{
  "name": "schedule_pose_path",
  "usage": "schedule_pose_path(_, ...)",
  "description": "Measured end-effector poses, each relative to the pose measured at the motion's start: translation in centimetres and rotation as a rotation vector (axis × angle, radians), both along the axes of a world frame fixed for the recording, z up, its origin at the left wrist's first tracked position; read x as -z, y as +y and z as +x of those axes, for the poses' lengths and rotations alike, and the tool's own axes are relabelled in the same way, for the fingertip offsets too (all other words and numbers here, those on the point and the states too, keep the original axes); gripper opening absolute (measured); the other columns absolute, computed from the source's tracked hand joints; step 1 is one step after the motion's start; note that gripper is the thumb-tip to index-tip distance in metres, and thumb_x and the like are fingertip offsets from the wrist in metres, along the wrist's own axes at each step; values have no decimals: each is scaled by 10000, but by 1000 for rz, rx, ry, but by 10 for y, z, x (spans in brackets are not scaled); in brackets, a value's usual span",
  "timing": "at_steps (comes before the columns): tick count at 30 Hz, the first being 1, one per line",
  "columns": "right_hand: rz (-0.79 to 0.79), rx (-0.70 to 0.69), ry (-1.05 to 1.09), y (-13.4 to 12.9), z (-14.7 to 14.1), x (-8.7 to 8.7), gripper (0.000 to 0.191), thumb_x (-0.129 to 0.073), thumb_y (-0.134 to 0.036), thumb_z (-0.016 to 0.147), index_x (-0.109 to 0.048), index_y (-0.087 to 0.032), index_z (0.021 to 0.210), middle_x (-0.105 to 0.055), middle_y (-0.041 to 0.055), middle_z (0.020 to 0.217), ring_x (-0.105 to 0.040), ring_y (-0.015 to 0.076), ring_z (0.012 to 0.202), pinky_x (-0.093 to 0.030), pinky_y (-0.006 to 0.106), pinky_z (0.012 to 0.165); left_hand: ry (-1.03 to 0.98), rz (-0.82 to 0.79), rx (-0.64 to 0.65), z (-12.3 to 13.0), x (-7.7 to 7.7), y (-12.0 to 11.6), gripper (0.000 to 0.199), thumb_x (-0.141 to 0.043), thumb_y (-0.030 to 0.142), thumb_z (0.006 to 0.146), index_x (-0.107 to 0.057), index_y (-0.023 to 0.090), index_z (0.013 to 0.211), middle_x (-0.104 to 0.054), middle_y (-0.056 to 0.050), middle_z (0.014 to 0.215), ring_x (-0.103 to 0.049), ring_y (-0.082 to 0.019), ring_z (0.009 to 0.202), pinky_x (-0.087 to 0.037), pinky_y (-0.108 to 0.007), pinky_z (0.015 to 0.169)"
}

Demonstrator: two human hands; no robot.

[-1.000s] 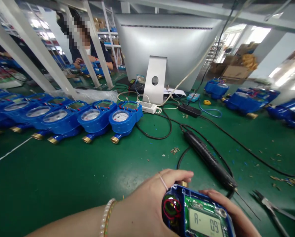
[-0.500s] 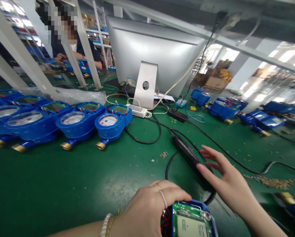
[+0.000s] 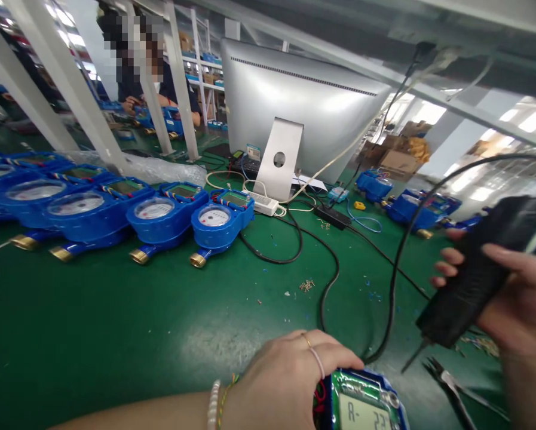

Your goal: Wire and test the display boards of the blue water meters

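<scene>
Head view: the left hand (image 3: 290, 382) clasps the open blue meter (image 3: 361, 406) at the bottom edge of the green bench (image 3: 115, 322), fingers curled over its top. The right hand (image 3: 514, 310) grips the black electric screwdriver (image 3: 474, 280) in the air at right, tip angled down-left above the pliers (image 3: 451, 388). A row of blue meters (image 3: 160, 215) lines the left.

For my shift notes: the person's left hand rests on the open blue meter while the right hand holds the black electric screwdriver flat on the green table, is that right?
Not quite. In the head view, the right hand holds the black electric screwdriver lifted above the green table, tip angled down. The left hand does rest on the open blue meter.
</scene>
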State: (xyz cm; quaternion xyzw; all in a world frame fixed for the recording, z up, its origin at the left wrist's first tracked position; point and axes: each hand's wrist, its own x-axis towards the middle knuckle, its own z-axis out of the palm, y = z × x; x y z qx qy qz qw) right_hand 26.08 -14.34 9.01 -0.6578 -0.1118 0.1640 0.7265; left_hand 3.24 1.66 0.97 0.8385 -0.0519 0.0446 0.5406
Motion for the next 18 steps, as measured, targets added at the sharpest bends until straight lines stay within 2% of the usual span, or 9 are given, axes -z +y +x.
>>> schedule_pose_path(3, 320, 68, -43, 26, -18, -12, 234, -551, -371, 874, -663, -165, 876, -474, -30, 633, -482, 53, 539, -446, 191, 536, -19, -4, -5, 1, 0, 0, 577, -718, 512, 665, -652, 197, 1144, -698, -76, 1130, -635, -267, 1033, -488, -379, 925)
schedule_pose_path(6, 478, 8, -70, 65, -46, 2, 167, -572, -335, 807, -634, -184, 845, -447, -41, 623, -464, 83, 544, -476, 210, 534, -31, -9, -1, 0, 1, 1, 581, -703, 509, 673, -652, 182, 1151, -704, -86, 1107, -641, -268, 1018, -490, -373, 919)
schedule_pose_path(8, 492, -144, -19, 89, -62, 18, 137, -643, -281, 788, -628, -217, 909, -477, -48, 673, -489, 92, 606, -500, 237, 636, -40, -10, -10, 0, 3, 1, 603, -693, 536, 663, -649, 197, 1159, -700, -79, 1109, -642, -271, 1008, -495, -374, 909)
schedule_pose_path(11, 462, -302, 39, 115, -76, 40, 210, -725, -236, 751, -618, -234, 932, -510, -43, 711, -515, 109, 654, -485, 258, 696, -51, -24, -17, -1, 6, 0, 618, -668, 576, 664, -641, 231, 1175, -695, -58, 1122, -638, -266, 1012, -489, -363, 911)
schedule_pose_path(14, 451, -369, 52, 127, -77, 54, 259, -753, -238, 733, -608, -242, 947, -511, -42, 715, -509, 114, 674, -465, 245, 692, -79, -25, -10, -1, 12, -1, 610, -646, 583, 683, -625, 249, 1193, -691, -41, 1130, -635, -248, 1014, -476, -340, 917)
schedule_pose_path(18, 448, -384, 54, 133, -75, 62, 323, -790, -292, 693, -601, -259, 952, -515, -41, 713, -500, 123, 669, -461, 251, 676, -129, -21, 15, 1, 19, -1, 601, -630, 580, 706, -617, 230, 1195, -693, -42, 1119, -635, -230, 1010, -460, -307, 916)
